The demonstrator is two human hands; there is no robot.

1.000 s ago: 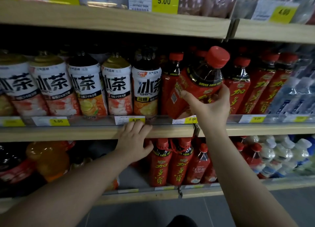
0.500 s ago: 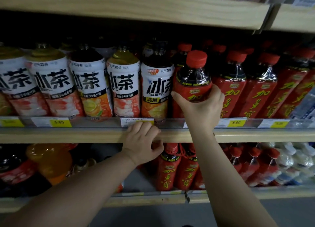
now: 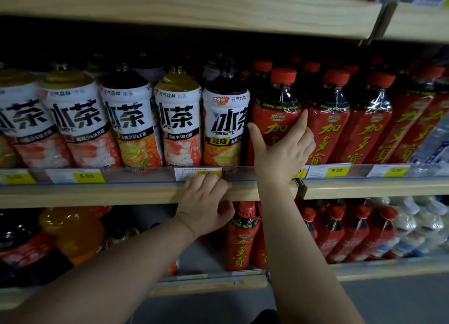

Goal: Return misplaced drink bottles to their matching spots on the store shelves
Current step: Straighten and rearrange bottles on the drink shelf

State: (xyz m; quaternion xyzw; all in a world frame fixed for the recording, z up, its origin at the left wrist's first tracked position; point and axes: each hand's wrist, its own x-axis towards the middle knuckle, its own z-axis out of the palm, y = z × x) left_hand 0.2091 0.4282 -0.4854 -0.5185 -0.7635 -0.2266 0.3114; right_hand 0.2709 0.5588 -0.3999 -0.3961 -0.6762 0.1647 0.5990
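Red-capped bottle point(image 3: 275, 109): upright, front row, middle shelf; clasped low between thumb and fingers of right hand point(image 3: 281, 156). Just left of grip: white iced-tea bottle point(image 3: 224, 129). Just right: matching red bottles point(image 3: 328, 124). Below-left: left hand point(image 3: 206, 209) gripping shelf edge point(image 3: 121, 194), thumb beneath.

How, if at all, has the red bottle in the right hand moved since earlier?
Yes. The red bottle went from tilted to upright, its top swinging left toward the white-labelled tea bottle on the middle shelf.
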